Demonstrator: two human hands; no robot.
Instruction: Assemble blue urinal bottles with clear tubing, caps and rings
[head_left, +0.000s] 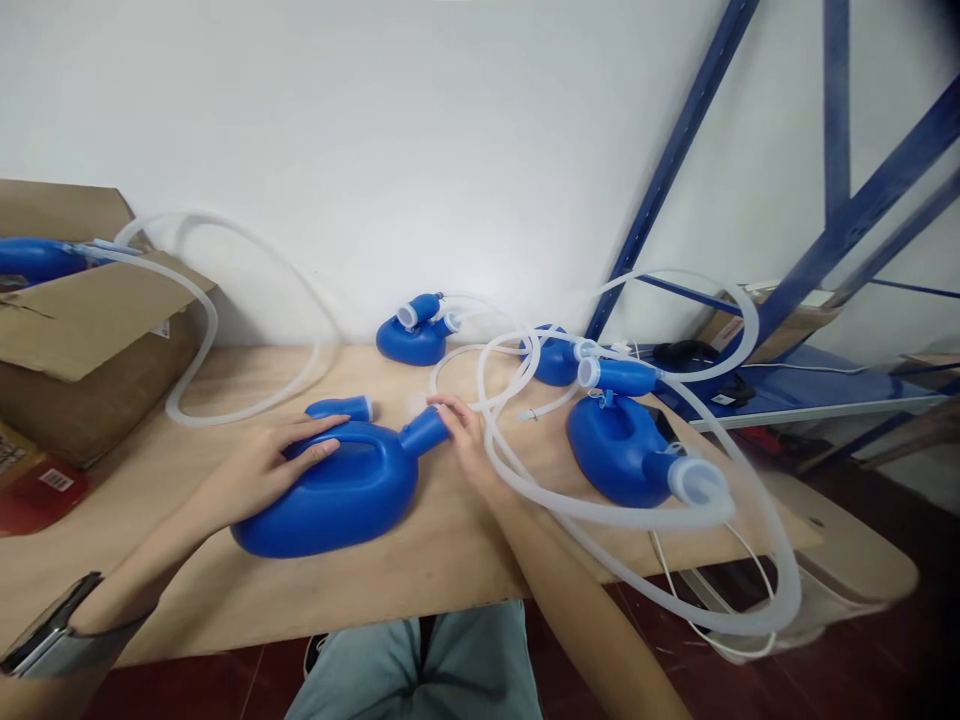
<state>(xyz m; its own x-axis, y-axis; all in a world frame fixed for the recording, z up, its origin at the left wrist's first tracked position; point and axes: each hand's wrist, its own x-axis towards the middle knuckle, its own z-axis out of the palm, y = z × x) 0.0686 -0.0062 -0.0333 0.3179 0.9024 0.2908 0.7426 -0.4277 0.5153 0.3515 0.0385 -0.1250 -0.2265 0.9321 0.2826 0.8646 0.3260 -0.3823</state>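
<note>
While loosely-spread left hand (259, 465) touches bottle (337, 512), half-curled right hand (474, 447) touches spout (423, 431).

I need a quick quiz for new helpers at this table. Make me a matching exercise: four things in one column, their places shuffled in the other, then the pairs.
Things
1. Left hand
2. Right hand
3. Wristwatch
4. Open cardboard box

Places
A. At the neck of the nearest blue plastic bottle
B. On the left end of the wooden tabletop, as the camera sees it
C. On the body of the nearest blue plastic bottle, by its handle
D. Strapped around the left wrist

Pairs: 1-C, 2-A, 3-D, 4-B
</note>
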